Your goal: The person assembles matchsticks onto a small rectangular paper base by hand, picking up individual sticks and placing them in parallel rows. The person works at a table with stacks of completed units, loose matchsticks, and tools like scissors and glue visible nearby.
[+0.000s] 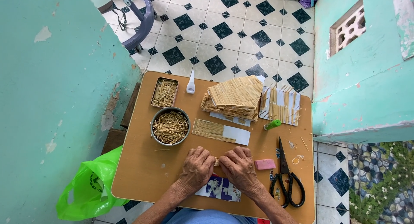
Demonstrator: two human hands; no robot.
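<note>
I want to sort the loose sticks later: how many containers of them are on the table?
2. A rectangular tin stands at the table's far left corner, and a round bowl sits just in front of it, beyond the left hand. None seems hidden.

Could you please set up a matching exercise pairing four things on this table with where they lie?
Things:
1. scissors
2. round tin of sticks
3. pink eraser
4. white glue bottle

Places:
A. far edge, beside the rectangular tin
B. just right of the right hand
C. near right corner
D. ahead of the left hand

Pairs: 1-C, 2-D, 3-B, 4-A
</note>
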